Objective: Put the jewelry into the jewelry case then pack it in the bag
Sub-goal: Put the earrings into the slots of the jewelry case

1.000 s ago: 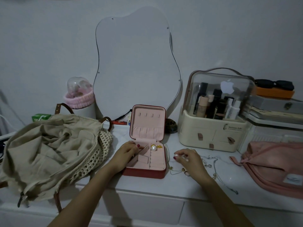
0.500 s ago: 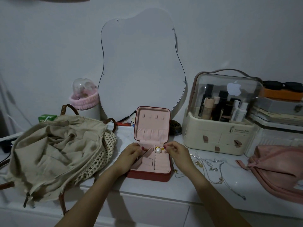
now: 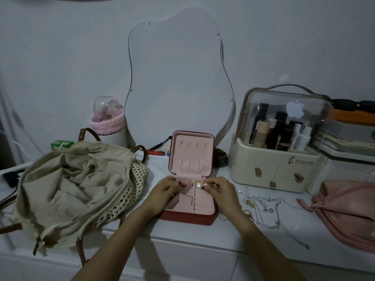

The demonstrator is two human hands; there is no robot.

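Case (image 3: 191, 200) lay open on worktop (image 3: 203, 239), lid upright. Left hand (image 3: 165, 192) rested on the left compartments, fingers curled at a divider. Right hand (image 3: 220, 189) pinched a small piece beside the pearl (image 3: 198, 186) at the case's rear. Chains (image 3: 261, 207) lay loose, right of case: light, limp, tangle-prone; best pinched at the clasp. Bag (image 3: 71, 189) sat left, soft and open.

Matt pink velvety lining in the jewelry case (image 3: 183, 201), glossy pearl (image 3: 198, 186), crumpled beige cloth bag (image 3: 73, 187).

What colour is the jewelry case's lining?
Pale pink, seen best in the head view on the jewelry case.
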